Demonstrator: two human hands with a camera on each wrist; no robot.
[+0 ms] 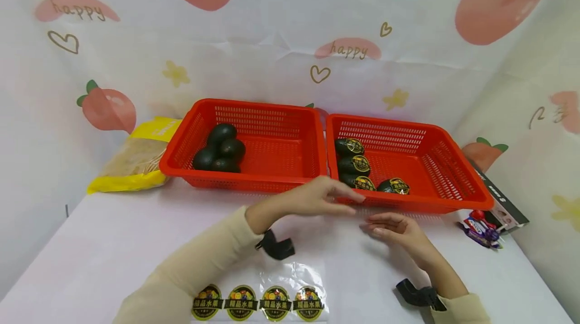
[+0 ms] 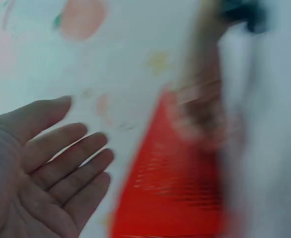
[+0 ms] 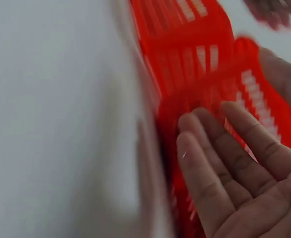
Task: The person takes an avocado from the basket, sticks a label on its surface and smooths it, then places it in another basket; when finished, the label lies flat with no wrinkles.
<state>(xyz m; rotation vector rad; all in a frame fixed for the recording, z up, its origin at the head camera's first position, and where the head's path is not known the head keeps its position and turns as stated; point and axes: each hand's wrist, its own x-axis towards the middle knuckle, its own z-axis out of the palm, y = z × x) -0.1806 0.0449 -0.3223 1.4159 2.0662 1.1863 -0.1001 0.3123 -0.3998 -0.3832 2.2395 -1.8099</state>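
Note:
My left hand hovers at the front edge of the right red basket, its fingers relaxed and holding nothing. Low in front of that basket is my right hand, loosely bent and empty. Several dark avocados with round black-and-gold stickers sit inside the right basket, mostly along its left side. Plain avocados lie grouped at the left of the other red basket. In the left wrist view the palm and spread fingers show bare; the right wrist view shows bare fingers beside basket mesh.
A clear sheet of round stickers lies at the table's front. A yellow-edged bag stands left of the baskets. Wrapped candies and a dark box are at the right. Behind hangs a fruit-printed cloth.

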